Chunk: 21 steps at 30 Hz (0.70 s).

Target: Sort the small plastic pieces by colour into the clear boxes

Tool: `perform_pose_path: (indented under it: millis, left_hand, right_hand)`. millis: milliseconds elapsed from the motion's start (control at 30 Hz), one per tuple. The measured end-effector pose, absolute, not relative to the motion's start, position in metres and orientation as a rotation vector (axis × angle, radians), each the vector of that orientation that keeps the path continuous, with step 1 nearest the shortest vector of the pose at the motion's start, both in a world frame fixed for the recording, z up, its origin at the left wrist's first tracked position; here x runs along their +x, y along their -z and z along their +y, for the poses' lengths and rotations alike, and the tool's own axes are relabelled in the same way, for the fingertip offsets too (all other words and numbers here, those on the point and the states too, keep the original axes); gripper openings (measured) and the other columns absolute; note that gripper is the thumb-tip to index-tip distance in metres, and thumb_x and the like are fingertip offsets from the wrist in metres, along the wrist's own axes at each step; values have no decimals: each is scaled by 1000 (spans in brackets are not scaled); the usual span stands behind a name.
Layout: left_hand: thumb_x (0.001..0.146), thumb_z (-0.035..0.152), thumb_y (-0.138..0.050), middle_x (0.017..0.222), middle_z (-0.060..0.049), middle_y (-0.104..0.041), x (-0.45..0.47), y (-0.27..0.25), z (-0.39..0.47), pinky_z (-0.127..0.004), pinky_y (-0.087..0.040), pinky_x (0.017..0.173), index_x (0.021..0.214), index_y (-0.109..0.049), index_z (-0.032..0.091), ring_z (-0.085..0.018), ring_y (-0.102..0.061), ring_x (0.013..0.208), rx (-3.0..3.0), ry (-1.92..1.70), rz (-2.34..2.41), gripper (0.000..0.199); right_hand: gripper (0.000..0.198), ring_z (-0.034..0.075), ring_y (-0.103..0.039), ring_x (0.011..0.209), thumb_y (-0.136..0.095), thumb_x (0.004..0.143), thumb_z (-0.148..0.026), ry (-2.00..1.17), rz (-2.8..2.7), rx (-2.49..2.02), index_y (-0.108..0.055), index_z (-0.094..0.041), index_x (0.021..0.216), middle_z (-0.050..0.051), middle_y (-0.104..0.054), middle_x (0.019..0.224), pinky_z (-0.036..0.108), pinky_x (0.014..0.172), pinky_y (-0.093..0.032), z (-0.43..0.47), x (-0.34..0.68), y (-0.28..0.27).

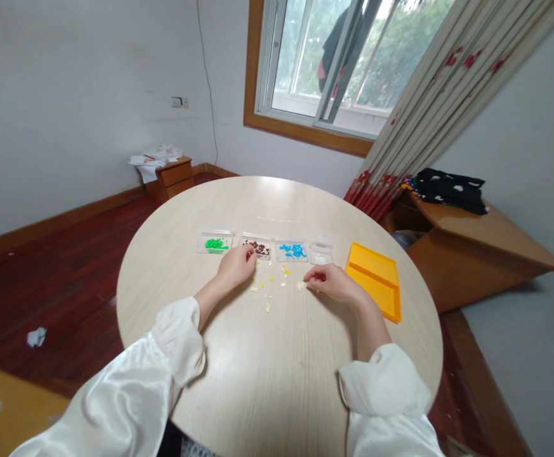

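My left hand [237,264] is at the near left edge of a clear box with brown pieces [261,249], its fingertips pinched together. Whatever they hold, if anything, is too small to make out. Over the tabletop to the right, my right hand [332,281] has its fingers drawn together beside a small cluster of cream pieces [300,285]; its grip is hidden too. Between the hands lie scattered cream bits and a few yellow pieces [287,272]. Green pieces [216,244] fill part of the leftmost clear box, and blue pieces [293,250] lie in another.
A small clear container [322,254] stands right of the blue pieces. Farther right is a yellow divided tray [375,279] on the round table [267,393]. A wooden cabinet [467,247] with dark cloth stands beyond the right edge; a window and curtain are behind.
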<state>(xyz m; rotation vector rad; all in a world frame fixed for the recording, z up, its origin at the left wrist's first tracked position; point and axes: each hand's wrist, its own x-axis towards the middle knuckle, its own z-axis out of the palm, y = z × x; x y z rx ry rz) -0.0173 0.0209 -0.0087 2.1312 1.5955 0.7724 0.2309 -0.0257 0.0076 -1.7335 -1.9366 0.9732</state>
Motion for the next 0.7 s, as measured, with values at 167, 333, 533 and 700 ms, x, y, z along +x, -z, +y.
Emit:
perform_pose_path:
  millis: [167, 333, 533, 700]
  left_hand:
    - [81, 23, -44, 70, -6, -65, -17, 9, 20, -25, -34, 58, 76, -62, 17, -16, -54, 63, 2130, -776, 1599, 20]
    - [81, 23, -44, 69, -5, -64, -16, 9, 20, -26, -34, 57, 75, -62, 17, -16, -54, 62, 2119, -764, 1596, 20]
    - [80, 22, -44, 70, -5, -64, -16, 10, 20, -26, -35, 58, 75, -62, 17, -17, -54, 63, 2114, -775, 1589, 19]
    - [80, 23, -45, 71, -5, -65, -16, 12, 22, -26, -36, 59, 75, -62, 17, -17, -55, 64, 2117, -771, 1584, 19]
  right_hand:
    - [16, 10, -50, 58, -60, 67, -22, -1035, -1908, -1739, -64, -13, 80, -1, -56, 61, 24, 57, -38, -27, 246, -5]
    - [29, 10, -48, 55, -69, 61, -25, -1124, -1944, -1693, -61, -14, 86, -4, -53, 59, 23, 54, -37, -29, 238, -7]
    - [9, 10, -48, 57, -63, 63, -17, -1006, -2025, -1718, -62, -14, 72, -3, -53, 60, 24, 57, -37, -26, 221, -6]
    - [7, 12, -49, 59, -57, 67, -18, -969, -2057, -1750, -63, -14, 67, 0, -57, 61, 24, 58, -38, -26, 223, -6]
